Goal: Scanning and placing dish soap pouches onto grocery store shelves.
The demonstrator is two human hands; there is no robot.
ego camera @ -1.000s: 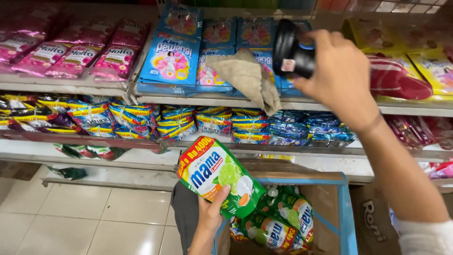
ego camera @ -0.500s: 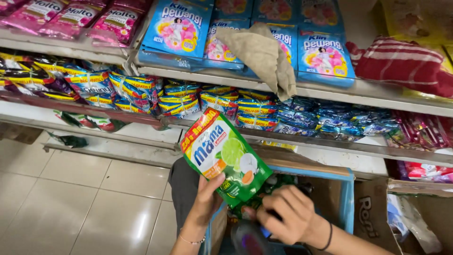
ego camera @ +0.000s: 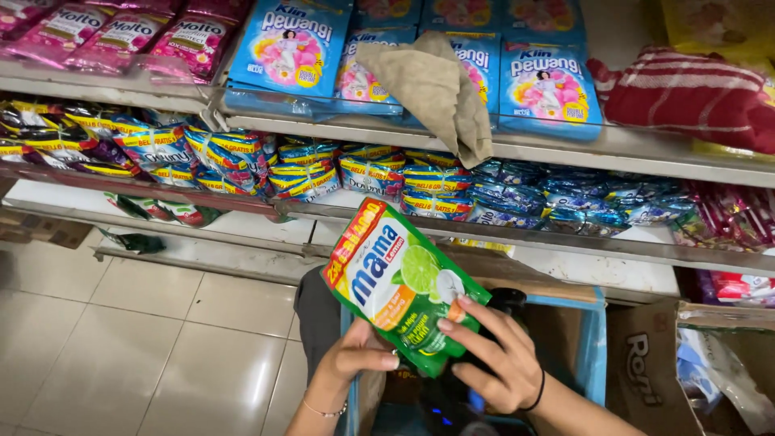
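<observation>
A green refill pouch with a lime picture and a red-and-yellow band is held tilted above an open cardboard box. My left hand grips the pouch by its lower left corner. My right hand is wrapped around a black handheld device and its fingertips rest on the pouch's lower right edge. Most of the device is hidden behind the pouch and my fingers. A dark band circles my right wrist.
Shop shelves fill the upper view: blue pouches with a beige cloth draped over them, pink pouches at left, a red striped cloth at right, and rows of small sachets below. Pale floor tiles lie lower left, another carton lower right.
My right hand came down from the top shelf with the black device and now sits against the pouch's lower edge. The view tilted down; the pouch stayed in my left hand.
</observation>
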